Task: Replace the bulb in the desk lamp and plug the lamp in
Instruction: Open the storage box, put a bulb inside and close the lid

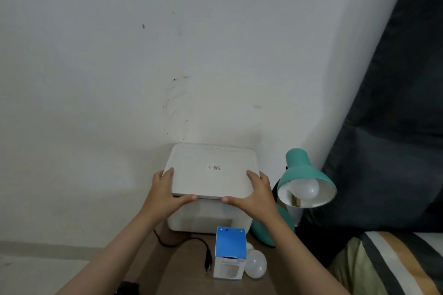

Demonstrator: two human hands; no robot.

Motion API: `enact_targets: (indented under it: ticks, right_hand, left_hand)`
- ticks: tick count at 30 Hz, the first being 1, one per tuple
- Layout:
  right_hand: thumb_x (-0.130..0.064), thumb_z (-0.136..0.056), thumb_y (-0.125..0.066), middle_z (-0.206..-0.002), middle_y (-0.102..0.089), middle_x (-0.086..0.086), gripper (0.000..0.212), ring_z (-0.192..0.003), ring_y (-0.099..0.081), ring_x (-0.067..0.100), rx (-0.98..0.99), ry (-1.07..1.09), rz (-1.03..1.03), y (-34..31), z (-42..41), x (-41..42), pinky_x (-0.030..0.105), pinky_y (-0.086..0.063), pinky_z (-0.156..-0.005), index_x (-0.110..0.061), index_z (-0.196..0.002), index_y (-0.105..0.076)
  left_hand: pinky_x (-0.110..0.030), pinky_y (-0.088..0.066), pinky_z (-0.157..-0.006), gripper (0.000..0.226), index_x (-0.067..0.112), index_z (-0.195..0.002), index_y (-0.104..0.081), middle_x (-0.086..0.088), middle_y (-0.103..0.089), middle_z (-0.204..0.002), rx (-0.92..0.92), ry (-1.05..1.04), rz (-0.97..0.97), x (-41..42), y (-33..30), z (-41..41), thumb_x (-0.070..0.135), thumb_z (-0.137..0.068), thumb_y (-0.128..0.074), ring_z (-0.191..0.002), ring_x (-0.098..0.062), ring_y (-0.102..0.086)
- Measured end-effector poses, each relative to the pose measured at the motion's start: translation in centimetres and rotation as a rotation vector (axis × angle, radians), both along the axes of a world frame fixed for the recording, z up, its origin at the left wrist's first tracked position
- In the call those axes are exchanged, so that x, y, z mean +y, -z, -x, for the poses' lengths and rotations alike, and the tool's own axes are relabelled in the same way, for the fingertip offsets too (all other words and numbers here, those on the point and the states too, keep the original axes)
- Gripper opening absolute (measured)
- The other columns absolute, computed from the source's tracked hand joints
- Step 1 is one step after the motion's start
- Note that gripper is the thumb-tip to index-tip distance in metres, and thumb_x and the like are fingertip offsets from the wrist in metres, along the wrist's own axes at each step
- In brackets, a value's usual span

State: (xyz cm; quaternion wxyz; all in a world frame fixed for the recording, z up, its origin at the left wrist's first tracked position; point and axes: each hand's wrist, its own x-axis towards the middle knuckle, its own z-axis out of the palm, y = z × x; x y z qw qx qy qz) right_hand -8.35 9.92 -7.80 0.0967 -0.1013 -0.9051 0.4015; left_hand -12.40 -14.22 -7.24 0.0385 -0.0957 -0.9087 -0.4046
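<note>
Two hands hold the flat white lid (211, 170) of a smooth, round-cornered white plastic box (208, 218) that stands against the pale, scuffed wall (119, 55): the left hand (165, 195) and the right hand (256, 195) each take a near corner, fingers lying along the side edge and thumb along the front edge, so each grip is narrow and closed on the lid. Just right of the box stands the teal desk lamp (304, 170), its glossy cone-shaped shade tilted toward the camera with a frosted round bulb (305, 188) seated inside. On the brown bench (182, 268), in front of the box, stands a blue and white cardboard bulb carton (230, 252); a loose frosted bulb (256, 264) lies touching its right side. Left of the carton lies the black cord with its two-pin plug (207, 261), unplugged. A dark curtain (395, 103) hangs at right above striped bedding (395, 261).
</note>
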Motion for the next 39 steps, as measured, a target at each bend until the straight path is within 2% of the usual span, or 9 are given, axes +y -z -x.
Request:
enact_targets:
  ticks: [5,11,15,17,23,29,31,34,39]
  right_hand:
    - [-0.069,-0.047,-0.078,-0.155,-0.013,0.005,0.121,-0.142,-0.018,0.023,0.087,0.010,-0.018,-2.3,-1.6,-0.9,0.042,-0.024,-0.115,-0.020,-0.145,-0.029]
    - [-0.073,-0.050,-0.074,-0.153,-0.016,0.006,0.117,-0.139,-0.020,0.026,0.126,-0.022,-0.124,-2.9,-8.2,-2.2,0.043,-0.026,-0.114,-0.020,-0.144,-0.028]
    - [-0.070,-0.052,-0.075,-0.150,-0.019,0.005,0.113,-0.137,-0.023,0.024,0.134,-0.052,-0.169,-1.5,-13.7,-2.8,0.040,-0.027,-0.113,-0.019,-0.143,-0.031]
    - [-0.073,-0.053,-0.073,-0.150,-0.019,0.005,0.113,-0.137,-0.024,0.024,0.122,-0.063,-0.165,-0.2,-16.7,-2.9,0.041,-0.029,-0.113,-0.020,-0.143,-0.030]
    - [-0.083,-0.052,-0.060,-0.154,-0.013,0.001,0.114,-0.138,-0.020,0.021,0.046,-0.051,-0.150,4.6,-26.0,-2.3,0.039,-0.030,-0.110,-0.026,-0.144,-0.026]
    - [-0.093,-0.042,-0.050,-0.150,-0.022,0.008,0.123,-0.138,-0.023,0.026,-0.145,0.014,-0.138,10.3,-31.6,-2.0,0.039,-0.031,-0.111,-0.026,-0.143,-0.031]
    - [-0.094,-0.042,-0.050,-0.150,-0.024,0.013,0.124,-0.140,-0.019,0.028,-0.184,0.014,-0.132,11.8,-32.3,-2.1,0.041,-0.029,-0.113,-0.024,-0.143,-0.032]
    - [-0.097,-0.043,-0.042,-0.155,-0.012,0.013,0.125,-0.144,-0.003,0.028,-0.233,-0.018,-0.141,13.1,-32.8,-2.3,0.043,-0.019,-0.116,-0.024,-0.144,-0.028]
    - [-0.098,-0.048,-0.028,-0.158,0.000,0.013,0.121,-0.145,0.007,0.029,-0.230,-0.020,-0.242,13.9,-32.9,-2.8,0.043,-0.009,-0.117,-0.026,-0.146,-0.023]
  left_hand:
    - [-0.037,-0.031,-0.107,0.106,0.013,-0.143,-0.022,-0.009,-0.022,-0.147,0.074,-0.020,-0.019,-0.7,-2.2,-1.2,0.048,-0.061,-0.080,-0.133,-0.023,-0.030]
    - [-0.039,-0.030,-0.109,0.104,0.017,-0.142,-0.027,-0.007,-0.021,-0.150,0.147,-0.067,-0.056,-2.2,-2.0,-8.6,0.050,-0.058,-0.079,-0.137,-0.022,-0.026]
    - [-0.027,-0.027,-0.105,0.102,0.017,-0.142,-0.030,-0.006,-0.023,-0.149,0.123,-0.093,-0.123,-2.9,-0.1,-14.9,0.042,-0.058,-0.083,-0.136,-0.020,-0.028]
    - [-0.028,-0.026,-0.106,0.101,0.018,-0.142,-0.031,-0.006,-0.024,-0.149,0.122,-0.089,-0.127,-3.1,1.0,-17.8,0.041,-0.058,-0.083,-0.136,-0.019,-0.029]
    - [-0.033,-0.025,-0.109,0.109,0.017,-0.142,-0.030,-0.005,-0.017,-0.152,0.032,-0.040,-0.089,-2.8,5.5,-25.9,0.060,-0.052,-0.073,-0.139,-0.018,-0.020]
    - [-0.040,-0.028,-0.111,0.124,0.023,-0.141,-0.033,-0.004,-0.020,-0.152,-0.126,-0.057,-0.019,-2.7,10.6,-31.2,0.090,-0.039,-0.055,-0.139,-0.020,-0.021]
    - [-0.041,-0.025,-0.111,0.127,0.022,-0.140,-0.035,-0.008,-0.024,-0.151,-0.153,-0.059,0.023,-2.7,11.7,-31.9,0.095,-0.036,-0.047,-0.139,-0.024,-0.020]
    - [-0.048,-0.018,-0.115,0.129,0.019,-0.141,-0.032,-0.013,-0.022,-0.152,-0.176,-0.031,0.098,-2.9,13.1,-32.0,0.097,-0.038,-0.040,-0.142,-0.027,-0.011]
    - [-0.047,-0.006,-0.116,0.116,0.019,-0.144,-0.024,-0.017,-0.008,-0.155,-0.162,0.009,0.183,-3.0,14.5,-31.9,0.085,-0.051,-0.045,-0.144,-0.029,0.001]
